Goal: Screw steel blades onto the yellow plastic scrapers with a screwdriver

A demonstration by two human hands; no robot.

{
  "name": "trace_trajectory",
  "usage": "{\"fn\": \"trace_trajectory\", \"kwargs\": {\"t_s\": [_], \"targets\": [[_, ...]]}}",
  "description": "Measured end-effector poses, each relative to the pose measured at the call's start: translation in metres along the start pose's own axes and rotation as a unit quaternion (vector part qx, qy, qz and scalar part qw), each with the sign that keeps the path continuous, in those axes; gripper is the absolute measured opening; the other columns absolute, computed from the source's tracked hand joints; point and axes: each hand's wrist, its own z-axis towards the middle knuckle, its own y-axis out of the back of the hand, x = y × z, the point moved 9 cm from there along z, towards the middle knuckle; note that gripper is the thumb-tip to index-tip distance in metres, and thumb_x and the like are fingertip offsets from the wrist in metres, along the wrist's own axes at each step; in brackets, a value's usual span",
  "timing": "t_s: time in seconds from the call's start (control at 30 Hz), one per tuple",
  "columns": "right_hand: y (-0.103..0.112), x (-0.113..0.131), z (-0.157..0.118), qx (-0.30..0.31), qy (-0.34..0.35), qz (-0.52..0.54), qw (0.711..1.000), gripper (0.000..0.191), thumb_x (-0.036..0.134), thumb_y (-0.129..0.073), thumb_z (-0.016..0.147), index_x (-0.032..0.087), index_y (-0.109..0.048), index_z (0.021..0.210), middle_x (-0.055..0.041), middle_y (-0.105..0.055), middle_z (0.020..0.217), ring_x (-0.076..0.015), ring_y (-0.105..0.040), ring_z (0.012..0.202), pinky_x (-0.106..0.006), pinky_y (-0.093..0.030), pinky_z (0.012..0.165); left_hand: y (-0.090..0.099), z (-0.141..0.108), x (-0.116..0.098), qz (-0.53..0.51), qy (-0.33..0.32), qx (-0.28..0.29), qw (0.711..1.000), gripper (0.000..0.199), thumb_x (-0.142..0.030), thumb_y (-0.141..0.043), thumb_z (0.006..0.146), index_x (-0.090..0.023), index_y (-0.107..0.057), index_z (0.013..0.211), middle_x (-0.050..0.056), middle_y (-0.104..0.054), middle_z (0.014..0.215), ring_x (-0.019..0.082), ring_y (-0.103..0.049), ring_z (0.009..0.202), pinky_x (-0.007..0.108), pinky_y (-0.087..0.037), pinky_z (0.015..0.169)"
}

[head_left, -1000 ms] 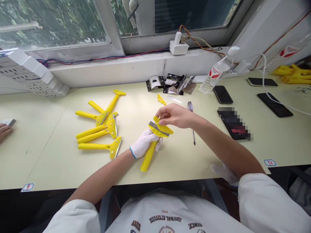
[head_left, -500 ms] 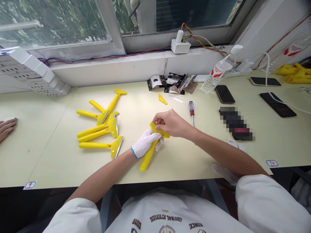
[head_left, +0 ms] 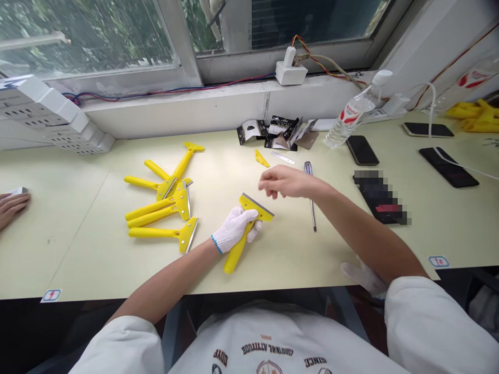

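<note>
- The scraper [head_left: 238,246] is sitting in the left hand [head_left: 234,228], whose gloved fingers are closing firmly around its yellow handle.
- The blade [head_left: 256,204] is lying along the top edge of the scraper's head, no longer slanting across its face as it was a second ago.
- The bare right hand [head_left: 283,183] is lifting away from the head and holding nothing, its fingers loosely curled and slightly blurred; moments earlier, it was pressing on the head.
- A small yellow piece [head_left: 262,158] and a thin metal strip [head_left: 283,157] are lying on the desk [head_left: 78,265] beyond the hands.
- A screwdriver [head_left: 312,208] is lying just beyond the right forearm.
- Five more scrapers [head_left: 158,210] are lying in a loose heap left of the left hand.
- Black packaging cards [head_left: 268,134] are piling up near the wall.
- A spare white glove [head_left: 362,277] is hanging at the desk's edge.
- Another person's hand [head_left: 11,203] is resting at the far left.
</note>
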Motion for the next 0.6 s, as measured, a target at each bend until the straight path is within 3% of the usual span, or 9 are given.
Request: {"fn": "trace_trajectory", "kwargs": {"t_s": [0.1, 0.17, 0.33, 0.6], "targets": [[0.056, -0.020, -0.001, -0.162, -0.039, -0.182, 0.969, 0.011, 0.024, -0.069, 0.097, 0.021, -0.076, 0.089, -0.0068, -0.081, 0.095, -0.0209, -0.071, 0.081, -0.033, -0.046, 0.068, 0.004, 0.000, 0.003, -0.011, 0.011, -0.006, 1.000, 0.046, -0.053, -0.057, 0.099, -0.016, -0.070, 0.075, 0.003, -0.056, 0.047, 0.014, -0.049, 0.042, 0.028, -0.040, 0.054], [0.071, -0.035, 0.000, -0.182, -0.067, -0.264, 0.945, 0.008, 0.017, -0.073, 0.091, 0.021, -0.078, 0.086, -0.0073, -0.081, 0.098, -0.0225, -0.070, 0.087, -0.034, -0.044, 0.068, 0.005, 0.001, 0.004, -0.018, 0.012, -0.008, 1.000, 0.046, -0.052, -0.057, 0.099, -0.015, -0.070, 0.074, 0.003, -0.056, 0.047, 0.014, -0.049, 0.042, 0.028, -0.040, 0.053], [0.058, -0.059, 0.018, -0.105, -0.058, -0.254, 0.960, 0.006, 0.016, -0.079, 0.085, 0.021, -0.080, 0.088, -0.0073, -0.082, 0.103, -0.0214, -0.071, 0.089, -0.031, -0.046, 0.069, 0.007, 0.001, 0.005, -0.036, 0.014, -0.027, 0.999, 0.043, -0.051, -0.061, 0.097, -0.015, -0.069, 0.075, 0.004, -0.060, 0.054, 0.013, -0.051, 0.042, 0.028, -0.042, 0.052], [0.041, -0.064, 0.031, -0.129, -0.068, -0.288, 0.946, 0.009, 0.016, -0.076, 0.085, 0.021, -0.080, 0.091, -0.0098, -0.081, 0.109, -0.0242, -0.070, 0.093, -0.033, -0.044, 0.072, 0.008, 0.002, 0.007, -0.035, 0.010, -0.024, 0.999, 0.042, -0.048, -0.060, 0.100, -0.015, -0.070, 0.076, 0.003, -0.059, 0.053, 0.013, -0.051, 0.043, 0.028, -0.044, 0.054]]}}
